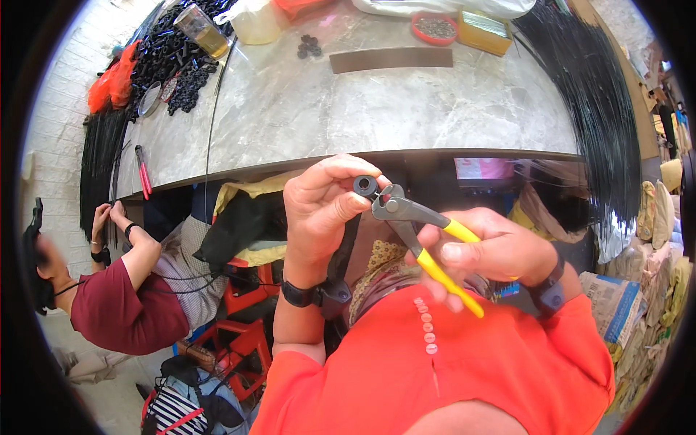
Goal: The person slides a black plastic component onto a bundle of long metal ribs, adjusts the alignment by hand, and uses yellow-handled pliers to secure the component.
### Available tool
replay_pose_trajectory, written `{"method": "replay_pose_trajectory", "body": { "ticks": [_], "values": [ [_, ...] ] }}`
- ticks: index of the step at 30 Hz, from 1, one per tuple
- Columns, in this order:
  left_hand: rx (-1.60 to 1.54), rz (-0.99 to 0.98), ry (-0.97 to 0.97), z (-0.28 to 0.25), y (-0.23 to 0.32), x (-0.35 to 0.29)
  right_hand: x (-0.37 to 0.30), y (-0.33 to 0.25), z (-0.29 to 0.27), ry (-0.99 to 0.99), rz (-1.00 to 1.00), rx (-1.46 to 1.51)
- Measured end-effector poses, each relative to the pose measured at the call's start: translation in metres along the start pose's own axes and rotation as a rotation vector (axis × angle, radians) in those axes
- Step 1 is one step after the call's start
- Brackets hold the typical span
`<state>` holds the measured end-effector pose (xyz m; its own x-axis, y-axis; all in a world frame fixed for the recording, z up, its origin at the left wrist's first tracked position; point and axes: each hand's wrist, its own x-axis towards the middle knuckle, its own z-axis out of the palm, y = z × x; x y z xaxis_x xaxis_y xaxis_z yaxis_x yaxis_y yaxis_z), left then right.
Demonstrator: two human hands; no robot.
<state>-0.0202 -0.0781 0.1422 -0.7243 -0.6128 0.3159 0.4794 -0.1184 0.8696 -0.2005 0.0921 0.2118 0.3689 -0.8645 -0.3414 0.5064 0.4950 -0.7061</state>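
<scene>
A black ring-shaped fitting (365, 185) is pinched in the left hand (319, 206) at the near side of the grey marbled table (399, 109) — its right edge apparently met by yellow-handled nippers (415, 212), gripped in the right hand (486, 250).

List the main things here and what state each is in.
Left hand, pinching the black ring
Black ring, held up, hole in view
Right hand, wrapped around the yellow-handled pliers
Yellow-handled pliers, handles spread apart
Red-handled tool, lying on the table
Clear cup, partly filled with yellowish liquid
Red dish, holding small bits
Brown strip, lying flat
</scene>
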Motion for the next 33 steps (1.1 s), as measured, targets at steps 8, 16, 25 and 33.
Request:
{"method": "replay_pose_trajectory", "body": {
  "ticks": [8,16,25,33],
  "values": [
    [0.062,0.047,0.144,0.021,0.006,-0.006,-0.010,-0.033,0.013,0.280,0.083,-0.985],
    [0.092,0.136,0.141,0.027,-0.001,-0.010,0.003,0.027,-0.002,0.444,-0.416,-1.228],
    [0.131,0.143,0.086,0.020,0.000,-0.011,-0.015,-0.028,-0.005,0.095,0.008,-0.745],
    [0.055,0.126,-0.006,0.015,-0.002,-0.005,-0.016,-0.028,-0.007,-0.026,0.068,-0.116]
  ]
}}
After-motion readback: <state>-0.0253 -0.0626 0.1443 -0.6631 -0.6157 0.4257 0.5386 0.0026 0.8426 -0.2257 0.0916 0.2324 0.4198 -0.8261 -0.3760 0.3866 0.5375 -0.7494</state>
